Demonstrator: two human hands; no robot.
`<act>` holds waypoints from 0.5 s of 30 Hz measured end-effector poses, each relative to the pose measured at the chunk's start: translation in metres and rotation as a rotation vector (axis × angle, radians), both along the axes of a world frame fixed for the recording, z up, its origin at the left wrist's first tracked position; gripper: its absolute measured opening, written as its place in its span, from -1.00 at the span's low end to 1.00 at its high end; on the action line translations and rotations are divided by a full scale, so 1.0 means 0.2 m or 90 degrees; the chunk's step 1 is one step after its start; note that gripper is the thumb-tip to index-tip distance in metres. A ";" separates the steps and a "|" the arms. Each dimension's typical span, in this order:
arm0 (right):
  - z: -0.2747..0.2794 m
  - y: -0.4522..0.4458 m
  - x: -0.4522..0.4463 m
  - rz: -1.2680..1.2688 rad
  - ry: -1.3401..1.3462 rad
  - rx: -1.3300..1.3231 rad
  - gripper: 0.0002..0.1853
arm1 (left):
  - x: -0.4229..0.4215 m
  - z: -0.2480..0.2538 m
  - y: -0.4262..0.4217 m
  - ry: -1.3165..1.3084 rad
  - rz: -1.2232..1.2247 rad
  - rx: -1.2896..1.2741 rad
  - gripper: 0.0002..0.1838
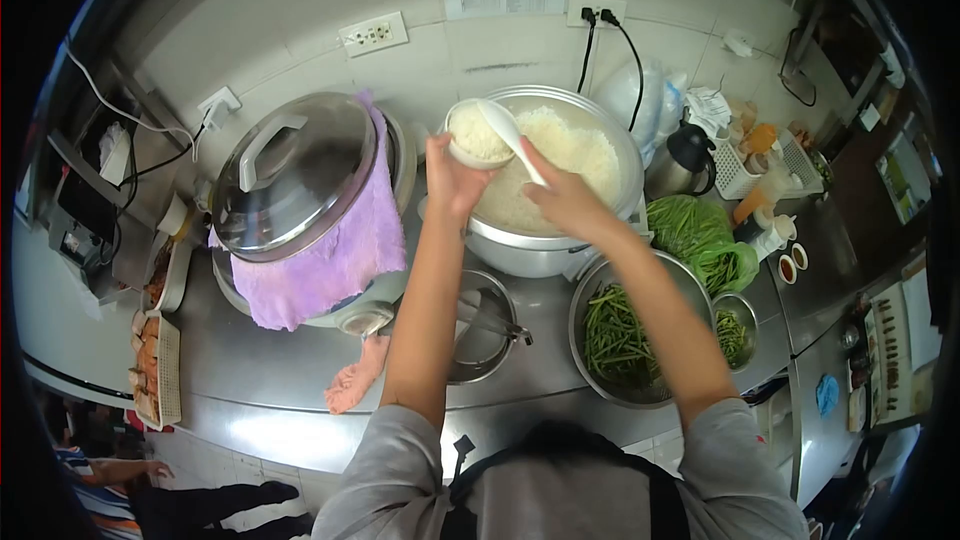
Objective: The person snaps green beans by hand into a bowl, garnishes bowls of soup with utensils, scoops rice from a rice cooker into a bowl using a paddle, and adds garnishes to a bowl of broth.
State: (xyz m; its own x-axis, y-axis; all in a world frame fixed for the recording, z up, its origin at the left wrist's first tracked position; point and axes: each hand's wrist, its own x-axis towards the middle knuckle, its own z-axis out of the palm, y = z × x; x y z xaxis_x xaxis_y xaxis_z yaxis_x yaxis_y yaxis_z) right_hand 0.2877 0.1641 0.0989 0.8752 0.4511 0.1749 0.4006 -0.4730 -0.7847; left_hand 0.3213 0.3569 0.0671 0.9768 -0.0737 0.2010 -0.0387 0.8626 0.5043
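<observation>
one left hand (460, 178), one right hand (568, 202); one rice bowl (484, 164), one paddle (502, 128). toward the bench's (225, 365) back edge, one rice pot (535, 250), one flask (676, 166). one purple cloth (335, 270), one pink cloth (357, 378), one lid (300, 180). at the front left corner, one basket (171, 370). toward the front right corner, two bean bowls (576, 332), one large, one small. toward the right edge, one green bag (688, 228), two sauce cups (780, 268).
</observation>
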 end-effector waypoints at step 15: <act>0.80 -0.30 -0.70 0.232 -0.025 -0.149 -0.54 | -0.98 0.29 -0.03 0.056 0.028 0.073 -0.22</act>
State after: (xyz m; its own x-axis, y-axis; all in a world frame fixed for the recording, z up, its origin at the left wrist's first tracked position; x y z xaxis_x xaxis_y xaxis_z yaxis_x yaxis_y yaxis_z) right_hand 0.1473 0.1047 0.2582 0.6463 0.7607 0.0609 0.6019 -0.4590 -0.6535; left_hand 0.1256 0.3507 0.1245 0.9930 -0.0479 0.1079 -0.0270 0.7978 0.6024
